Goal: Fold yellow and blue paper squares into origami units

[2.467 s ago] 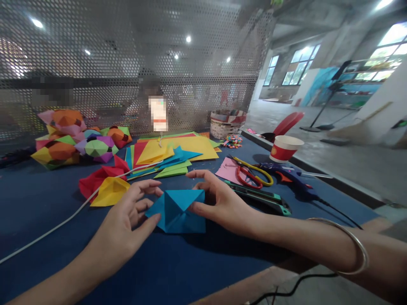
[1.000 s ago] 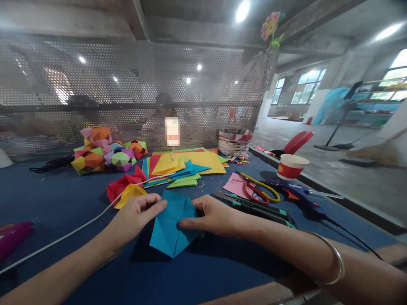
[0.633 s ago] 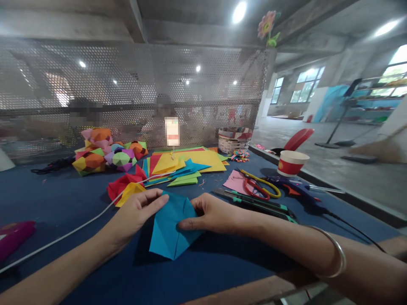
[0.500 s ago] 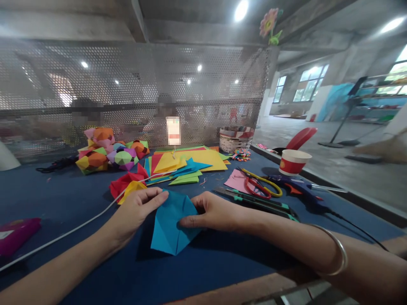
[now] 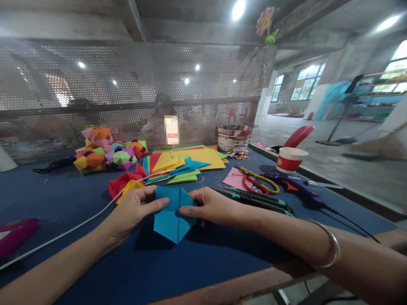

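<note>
Between my two hands is a sheet of blue paper (image 5: 173, 224) with crease lines, raised a little over the dark blue tabletop (image 5: 127, 271). My left hand (image 5: 141, 207) pinches its left edge, thumb on the near face and fingers behind. The right edge is gripped by my right hand (image 5: 211, 207), whose thumb lies across the paper near a vertical crease; its other fingers are partly hidden behind the sheet. Just beyond my left hand lie yellow folded paper (image 5: 130, 188) and red folded paper (image 5: 124, 180).
Coloured paper sheets (image 5: 216, 159) are stacked behind the hands. Folded paper balls (image 5: 95, 159) stand left. To the right lie scissors (image 5: 262, 184), a utility knife (image 5: 260, 201), a glue gun (image 5: 295, 186) and a paper cup (image 5: 291, 159). A white cable (image 5: 85, 222) crosses the left side.
The blue paper has turned and tilted, its lower edge now higher and its face more toward me. Both hands keep their pinch on it. The view has shifted slightly.
</note>
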Motion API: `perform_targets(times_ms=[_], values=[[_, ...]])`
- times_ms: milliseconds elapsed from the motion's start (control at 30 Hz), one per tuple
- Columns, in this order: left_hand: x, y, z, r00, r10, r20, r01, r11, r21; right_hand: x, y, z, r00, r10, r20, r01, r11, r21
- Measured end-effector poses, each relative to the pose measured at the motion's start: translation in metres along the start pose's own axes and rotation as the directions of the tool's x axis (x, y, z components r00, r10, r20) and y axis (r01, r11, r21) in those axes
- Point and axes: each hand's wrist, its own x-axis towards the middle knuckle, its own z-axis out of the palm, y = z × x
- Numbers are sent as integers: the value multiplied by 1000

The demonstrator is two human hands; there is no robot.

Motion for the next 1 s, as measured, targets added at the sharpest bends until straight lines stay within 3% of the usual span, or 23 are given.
perform_targets(times_ms=[200, 367, 633, 1000], values=[[-2, -1, 2, 1000, 4, 20, -4, 1000, 15, -1, -2, 0, 1000, 5, -12, -5, 1000, 20], [-2, -3, -1, 993, 113, -38, -105, 982, 157, -2, -4, 0, 998, 48, -30, -47, 998, 36], [-3, -2, 4, 926, 347, -147, -279, 893, 353, -3, -8, 2, 996, 80, -47, -77, 995, 61], [-5, -6, -1, 867, 487, -106, -376, 779, 501, -3, -9, 2, 996, 64, -59, -62, 997, 40]])
